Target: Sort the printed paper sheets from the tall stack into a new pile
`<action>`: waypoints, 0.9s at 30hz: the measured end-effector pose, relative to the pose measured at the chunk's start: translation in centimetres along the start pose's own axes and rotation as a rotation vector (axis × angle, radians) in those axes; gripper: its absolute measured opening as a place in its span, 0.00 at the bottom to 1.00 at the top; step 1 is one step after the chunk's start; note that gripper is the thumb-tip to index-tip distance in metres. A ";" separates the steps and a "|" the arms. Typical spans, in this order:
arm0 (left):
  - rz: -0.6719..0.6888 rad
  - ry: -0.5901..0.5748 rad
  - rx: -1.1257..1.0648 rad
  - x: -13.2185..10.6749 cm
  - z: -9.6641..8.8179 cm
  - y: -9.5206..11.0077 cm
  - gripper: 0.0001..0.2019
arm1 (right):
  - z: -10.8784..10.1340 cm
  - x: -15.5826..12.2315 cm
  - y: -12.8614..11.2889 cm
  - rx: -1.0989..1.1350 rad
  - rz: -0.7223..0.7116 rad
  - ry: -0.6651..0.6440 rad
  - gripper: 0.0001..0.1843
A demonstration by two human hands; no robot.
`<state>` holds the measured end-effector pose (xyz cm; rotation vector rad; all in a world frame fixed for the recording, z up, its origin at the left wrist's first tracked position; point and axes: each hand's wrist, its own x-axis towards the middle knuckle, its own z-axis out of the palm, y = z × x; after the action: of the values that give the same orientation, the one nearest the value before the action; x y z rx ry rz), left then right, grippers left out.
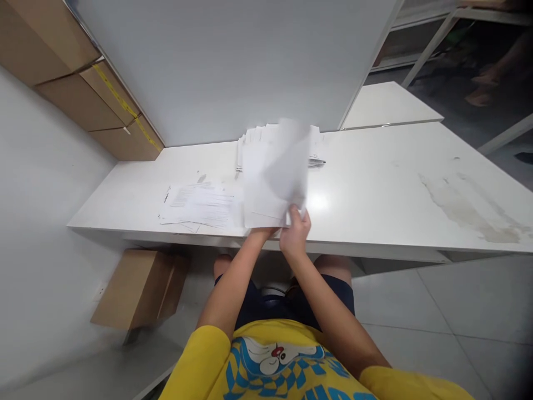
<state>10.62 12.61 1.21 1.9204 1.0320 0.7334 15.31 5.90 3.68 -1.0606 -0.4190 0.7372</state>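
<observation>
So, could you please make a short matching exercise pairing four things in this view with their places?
Things
1. Plain-faced white paper
2. Printed sheets
3. Greyish-brown stain
4. Yellow-taped cardboard boxes

Places
A. Right part of the desktop
B. Far left corner of the desktop
C. Gripped by the right hand
D. Front edge, left part

Pairs: 1-C, 2-D, 3-A, 4-B

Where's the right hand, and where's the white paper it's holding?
Right hand (295,232): head view, middle of the hand.
White paper (266,180): head view, middle of the top sheet.
</observation>
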 end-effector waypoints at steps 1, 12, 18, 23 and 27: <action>0.020 -0.020 0.012 -0.1 -0.2 0.2 0.31 | -1.1 0.2 -0.1 0.085 0.012 0.070 0.29; 0.472 -0.073 0.585 -1.7 -1.0 0.7 0.34 | -10.0 2.5 1.2 -0.031 -0.136 0.353 0.29; 0.421 0.007 0.583 -1.5 -1.1 0.6 0.25 | -16.2 3.2 -3.7 -0.727 -0.705 0.439 0.21; 0.209 0.102 0.057 -5.9 2.1 1.2 0.27 | -21.3 1.7 -6.9 -1.222 -1.103 -0.099 0.13; -0.211 0.255 -0.786 -11.1 5.4 2.2 0.36 | -22.2 -0.4 -7.1 -1.363 -1.126 -0.404 0.23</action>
<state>10.19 0.23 -0.83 1.0496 0.8903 1.0799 31.58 -10.42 0.17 -1.5976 -1.8315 -0.5222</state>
